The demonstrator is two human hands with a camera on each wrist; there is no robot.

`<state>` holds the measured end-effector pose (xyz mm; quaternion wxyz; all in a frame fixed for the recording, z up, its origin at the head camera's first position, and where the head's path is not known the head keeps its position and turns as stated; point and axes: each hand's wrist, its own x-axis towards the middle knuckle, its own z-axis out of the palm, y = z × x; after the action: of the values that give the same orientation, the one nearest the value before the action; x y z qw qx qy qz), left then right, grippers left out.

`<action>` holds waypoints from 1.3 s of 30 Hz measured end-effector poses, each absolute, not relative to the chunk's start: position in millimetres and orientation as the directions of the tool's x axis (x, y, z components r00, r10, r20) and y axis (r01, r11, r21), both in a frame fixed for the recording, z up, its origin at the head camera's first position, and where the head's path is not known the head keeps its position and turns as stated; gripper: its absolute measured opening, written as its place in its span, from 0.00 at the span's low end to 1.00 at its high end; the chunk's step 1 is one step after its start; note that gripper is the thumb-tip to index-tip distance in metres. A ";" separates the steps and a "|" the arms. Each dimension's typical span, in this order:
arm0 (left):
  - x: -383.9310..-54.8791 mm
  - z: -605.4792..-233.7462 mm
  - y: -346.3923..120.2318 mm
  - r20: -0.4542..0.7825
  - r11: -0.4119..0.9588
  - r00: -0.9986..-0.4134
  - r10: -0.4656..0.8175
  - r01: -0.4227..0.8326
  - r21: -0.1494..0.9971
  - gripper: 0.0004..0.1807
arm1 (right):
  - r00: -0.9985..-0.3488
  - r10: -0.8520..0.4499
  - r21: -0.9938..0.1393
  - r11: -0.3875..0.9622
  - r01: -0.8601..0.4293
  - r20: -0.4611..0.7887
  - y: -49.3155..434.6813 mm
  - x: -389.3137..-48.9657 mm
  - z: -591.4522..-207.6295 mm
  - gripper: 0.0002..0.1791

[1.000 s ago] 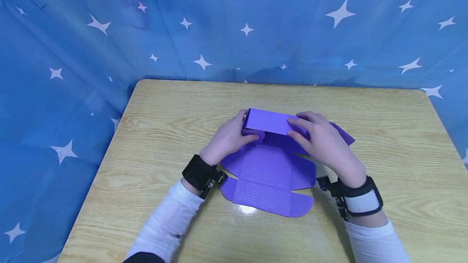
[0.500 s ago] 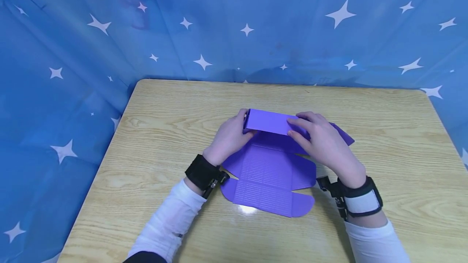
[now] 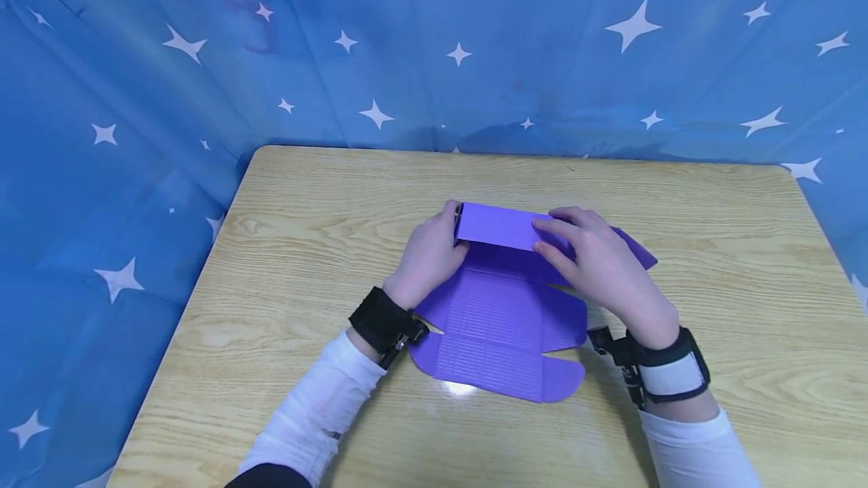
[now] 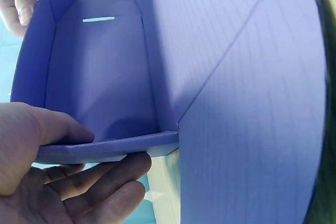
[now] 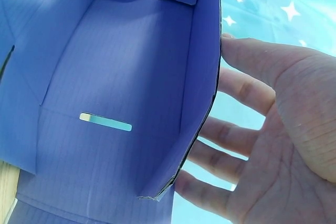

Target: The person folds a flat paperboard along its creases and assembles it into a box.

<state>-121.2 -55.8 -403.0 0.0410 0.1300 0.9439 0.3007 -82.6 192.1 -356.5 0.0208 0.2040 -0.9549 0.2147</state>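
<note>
A purple cardboard box [image 3: 498, 226], partly folded, stands tilted on its side, its lid panel [image 3: 498, 307] lying flat toward the person. With the thumb inside and the fingers outside, my left hand [image 3: 429, 256] pinches the folded end wall [image 4: 113, 148] at the box's left. My right hand [image 3: 600, 262] rests against the upper side wall [image 5: 202, 77], its fingers fairly straight along the outer face. Beyond that hand, an unfolded end flap [image 3: 635, 247] sticks out to the right. A narrow slot [image 5: 105, 121] is cut near that end.
The box lies on a wooden table [image 3: 305, 262]. A blue curtain with white stars [image 3: 407, 44] hangs behind and to the left. Rounded tabs [image 3: 563, 380] spread from the lid's near corners.
My left hand has shifted slightly right and closer against the left end, and its inner end flap no longer shows from above. The right hand stays in place.
</note>
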 end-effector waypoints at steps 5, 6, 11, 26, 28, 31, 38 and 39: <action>-120.8 -403.4 -54.9 0.010 0.780 -0.962 0.274 0.229 0.583 0.24 | -0.915 -0.382 -0.404 0.823 -0.400 0.128 192.2 -82.9 -356.2 0.22; -120.6 -403.6 -54.8 0.014 0.779 -0.962 0.274 0.230 0.584 0.24 | -0.915 -0.382 -0.404 0.823 -0.400 0.128 192.1 -82.9 -356.1 0.22; -120.0 -405.9 -54.4 0.038 0.777 -0.965 0.259 0.232 0.586 0.20 | -0.916 -0.385 -0.403 0.825 -0.397 0.115 191.4 -82.7 -355.1 0.22; -117.0 -410.7 -49.2 0.105 0.784 -0.972 0.212 0.233 0.576 0.15 | -0.916 -0.387 -0.408 0.823 -0.395 0.105 190.0 -81.8 -354.4 0.22; -116.8 -410.2 -50.1 0.099 0.785 -0.972 0.211 0.229 0.576 0.16 | -0.916 -0.387 -0.409 0.823 -0.395 0.105 190.1 -81.6 -354.6 0.22; -117.0 -408.4 -55.8 0.056 0.773 -0.970 0.236 0.222 0.594 0.21 | -0.916 -0.389 -0.411 0.822 -0.395 0.102 190.4 -81.5 -354.6 0.23; -121.7 -405.9 -87.5 -0.143 0.585 -0.890 0.433 0.156 0.796 0.39 | -0.912 -0.404 -0.416 0.818 -0.397 0.075 192.1 -81.6 -353.2 0.24; -121.9 -406.9 -92.2 -0.163 0.554 -0.875 0.456 0.135 0.822 0.42 | -0.910 -0.409 -0.417 0.817 -0.398 0.068 192.3 -81.8 -352.9 0.24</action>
<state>-121.9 -92.2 -406.9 0.1819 0.1714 0.8624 0.4402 -81.8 192.3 -352.9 -0.0123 0.2116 -0.9531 0.2161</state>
